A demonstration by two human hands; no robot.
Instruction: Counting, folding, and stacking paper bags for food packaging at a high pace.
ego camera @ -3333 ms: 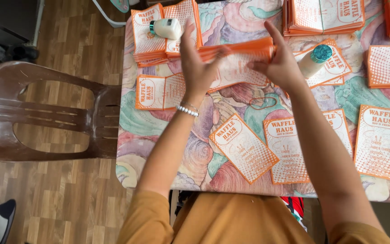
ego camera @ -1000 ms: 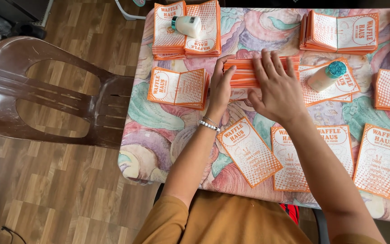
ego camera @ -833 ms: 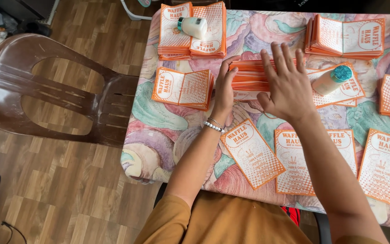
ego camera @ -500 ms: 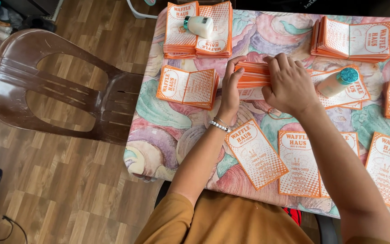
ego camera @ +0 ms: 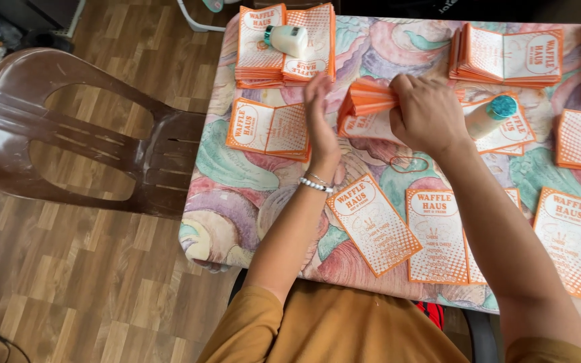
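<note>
My right hand (ego camera: 427,115) grips a thick stack of orange-and-white paper sleeves (ego camera: 366,102), lifted off the table at its left end. My left hand (ego camera: 320,119) is held flat and upright, with its palm against the stack's left end; a beaded bracelet is on that wrist. The stack sits at the middle of a table covered by a pastel swirl cloth (ego camera: 226,202). Loose flat sleeves (ego camera: 373,222) lie in front of my arms.
More sleeve stacks lie at the back left (ego camera: 282,47), back right (ego camera: 506,56) and left (ego camera: 267,128). A white bottle (ego camera: 288,38) lies on one stack; a teal-capped bottle (ego camera: 489,115) lies beside my right hand. A brown plastic chair (ego camera: 68,134) stands left of the table.
Both hands pressed flat on the stack a second ago. Now my right hand has closed on the stack and raised it, while my left hand has turned edge-on against its end.
</note>
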